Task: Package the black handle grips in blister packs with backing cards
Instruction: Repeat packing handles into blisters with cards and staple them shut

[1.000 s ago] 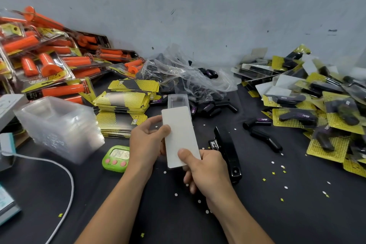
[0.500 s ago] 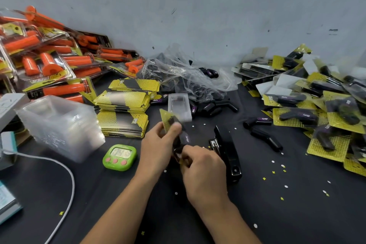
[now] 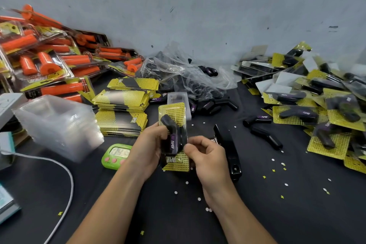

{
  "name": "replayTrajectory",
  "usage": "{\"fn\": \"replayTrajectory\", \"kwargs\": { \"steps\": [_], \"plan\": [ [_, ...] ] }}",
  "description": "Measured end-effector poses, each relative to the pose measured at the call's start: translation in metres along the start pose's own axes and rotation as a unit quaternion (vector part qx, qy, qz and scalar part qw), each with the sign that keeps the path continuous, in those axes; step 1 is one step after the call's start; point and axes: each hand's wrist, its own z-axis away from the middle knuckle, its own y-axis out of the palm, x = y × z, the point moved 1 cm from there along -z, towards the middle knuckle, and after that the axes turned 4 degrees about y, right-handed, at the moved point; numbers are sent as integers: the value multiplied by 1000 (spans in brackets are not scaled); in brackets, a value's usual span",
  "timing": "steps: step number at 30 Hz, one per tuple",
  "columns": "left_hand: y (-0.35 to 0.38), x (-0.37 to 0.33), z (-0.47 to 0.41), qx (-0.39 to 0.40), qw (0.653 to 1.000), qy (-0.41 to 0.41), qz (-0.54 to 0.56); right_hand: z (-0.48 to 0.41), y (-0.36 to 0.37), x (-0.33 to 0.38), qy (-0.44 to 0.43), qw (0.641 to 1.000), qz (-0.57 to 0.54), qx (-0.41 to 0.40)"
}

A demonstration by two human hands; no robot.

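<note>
Grey, scuffed wall (image 3: 198, 6) rises behind a black desk (image 3: 277, 214) crowded with packaging stock. Above the middle of the desk both hands hold one pack (image 3: 183, 123) upright: a clear blister over a yellow dotted backing card (image 3: 174, 112), with a black handle grip (image 3: 171, 136) inside, its purple label facing the camera. The left hand (image 3: 147, 144) grips the pack's left edge, fingers curled round it. The right hand (image 3: 206, 154) pinches the right edge, thumb on the front and the other fingers curled. Just right of the hands a black stapler (image 3: 227, 148) lies on the desk, and a green timer (image 3: 116, 154) sits just left of the left wrist. Further left is a blurred stack of clear blister shells (image 3: 57, 125), with a stack of yellow and black cards (image 3: 122, 109) behind it. Packs of orange grips (image 3: 49, 65) are heaped at the far left against the wall. A crumpled clear bag (image 3: 188, 73) lies at the back, with loose black grips (image 3: 263, 134) scattered in front of it. Finished packs (image 3: 320, 117) of black grips pile up on the right. A white cable (image 3: 65, 174) curves across the near left corner, and small paper dots (image 3: 198, 198) speckle the desk.
</note>
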Motion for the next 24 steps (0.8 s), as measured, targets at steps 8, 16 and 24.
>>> {"fn": "replayTrajectory", "kwargs": {
  "steps": [8, 16, 24],
  "plan": [
    [6, -2, 4, -40, 998, 44, -22, 4, -5, 6, 0, 999, -14, 51],
    [5, -3, 5, -11, 998, 48, -36, 5, -6, 9, -9, 998, -33, 48],
    [8, -4, 7, -10, 997, 60, -54, 7, -7, 13, -62, 997, 2, 41]
  ]
}}
